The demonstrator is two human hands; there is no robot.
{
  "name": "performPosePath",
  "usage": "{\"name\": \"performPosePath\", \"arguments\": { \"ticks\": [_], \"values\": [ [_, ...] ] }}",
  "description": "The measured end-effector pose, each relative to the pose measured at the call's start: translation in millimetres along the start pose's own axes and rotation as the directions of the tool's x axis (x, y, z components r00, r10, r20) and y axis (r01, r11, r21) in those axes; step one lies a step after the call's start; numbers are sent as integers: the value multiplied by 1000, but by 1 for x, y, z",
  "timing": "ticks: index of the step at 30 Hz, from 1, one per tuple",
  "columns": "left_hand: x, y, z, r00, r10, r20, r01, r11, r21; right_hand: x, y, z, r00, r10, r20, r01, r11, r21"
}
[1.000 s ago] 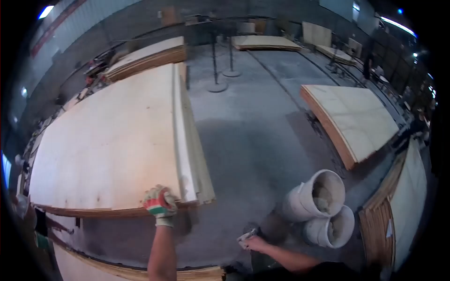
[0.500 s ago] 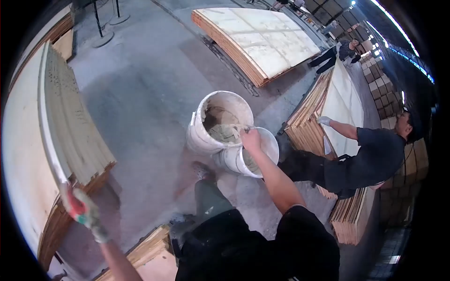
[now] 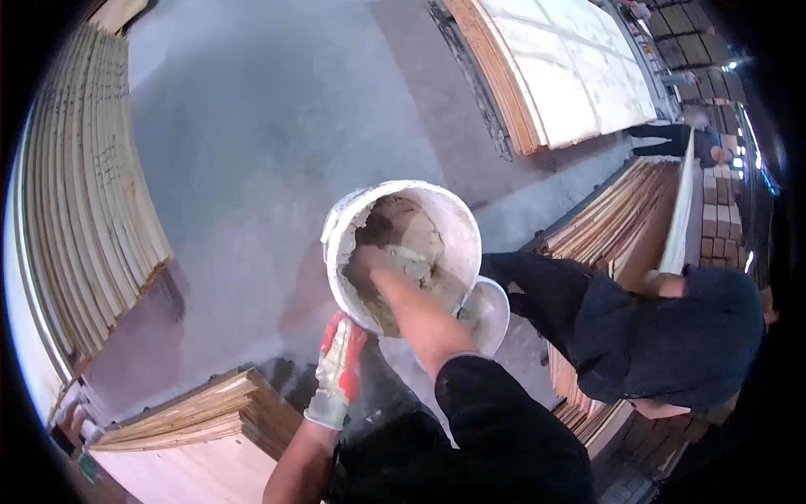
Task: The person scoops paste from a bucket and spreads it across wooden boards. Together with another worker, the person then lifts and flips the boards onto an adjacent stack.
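Observation:
A white bucket (image 3: 460,220) stands upright below me, partly filled with a thick grey-beige paste (image 3: 424,239). My right hand (image 3: 366,264) is bare and reaches down into it, at the paste near the left inner wall. Blur and shadow hide its fingers and anything in them. My left hand (image 3: 339,361), in a pale glove with red on the fingers, holds the near outer side of the bucket. Its fingertips lie up against the wall just below the rim. Close behind on the right stands a smaller white bucket (image 3: 495,315), partly covered by the large one and my arm.
Stacked wooden sheets stand at the left (image 3: 92,193), near left (image 3: 180,454) and far right (image 3: 579,71). On the right a co-worker (image 3: 672,336) in dark clothes bends beside another sheet stack (image 3: 617,210). Farther back stands another person (image 3: 672,139). Grey concrete floor (image 3: 269,143) lies between.
My right hand has gone from the buckets' rims down into the large bucket. My left hand has come from the left sheet stack to that bucket's side. The co-worker has bent lower.

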State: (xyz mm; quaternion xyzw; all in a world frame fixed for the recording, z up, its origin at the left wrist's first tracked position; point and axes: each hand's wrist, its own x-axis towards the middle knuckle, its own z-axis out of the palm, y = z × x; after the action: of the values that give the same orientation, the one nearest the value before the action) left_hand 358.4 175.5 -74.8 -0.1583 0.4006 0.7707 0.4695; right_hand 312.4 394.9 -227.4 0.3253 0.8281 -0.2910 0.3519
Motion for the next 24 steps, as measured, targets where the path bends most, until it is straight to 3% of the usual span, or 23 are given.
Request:
{"name": "performPosePath", "arguments": {
  "ticks": [4, 6, 7, 8, 9, 10, 11, 13, 14, 15, 17, 18, 19, 20, 22, 24],
  "values": [
    [1, -17, -5, 996, 56, -63, -53, 997, 54, -18, 28, 12, 992, -100, 73, 97, 994, 52],
    [-1, -25, -17, 984, 177, -26, -163, 950, 266, -49, 37, -12, 995, 89, 55, -101, 948, 302],
    [-8, -27, -24, 975, 223, -17, -205, 922, 328, -51, 54, -22, 988, 7, 154, -93, 821, 563],
    [-13, -24, -31, 987, 148, -65, -143, 987, 76, -54, 71, -32, 965, -76, 251, -158, 597, 786],
    [-20, -24, -35, 994, 72, -82, -87, 978, -187, -55, 90, -40, 926, -156, 343, -271, 355, 895],
    [-44, -7, -21, 957, 206, -204, -133, 937, 322, -59, 102, -57, 927, -208, 311, -235, 325, 916],
    [-65, -16, -33, 944, 250, -216, -179, 936, 303, -62, 114, -74, 925, -259, 279, -200, 291, 935],
    [-127, -48, -84, 836, 489, -247, -234, 726, 647, -104, 94, -115, 928, -307, 211, -86, 372, 924],
    [-161, -70, -106, 768, 557, -317, -268, 729, 630, -140, 68, -133, 950, -289, 122, 28, 465, 885],
    [-184, -89, -142, 766, 452, -458, -224, 854, 469, -147, 49, -131, 892, -452, -16, 207, 377, 903],
    [-270, -145, -182, 655, 330, -680, -277, 942, 191, -225, -18, -122, 800, -590, -110, 406, 395, 824],
    [-313, -178, -200, 532, 440, -723, -239, 898, 370, -267, -49, -103, 694, -704, -151, 539, 369, 757],
    [-358, -216, -216, 414, 522, -745, -138, 846, 516, -294, -71, -75, 661, -737, -138, 581, 387, 716],
    [-399, -261, -231, 342, 536, -772, -80, 835, 544, -355, -101, -36, 621, -773, -128, 609, 373, 701],
    [-475, -325, -229, 197, 474, -858, -132, 880, 456, -387, -123, 37, 520, -844, -131, 675, 312, 669],
    [-536, -390, -233, 135, 357, -924, -178, 926, 332, -434, -145, 132, 452, -890, -51, 643, 286, 710]
  ]
}}
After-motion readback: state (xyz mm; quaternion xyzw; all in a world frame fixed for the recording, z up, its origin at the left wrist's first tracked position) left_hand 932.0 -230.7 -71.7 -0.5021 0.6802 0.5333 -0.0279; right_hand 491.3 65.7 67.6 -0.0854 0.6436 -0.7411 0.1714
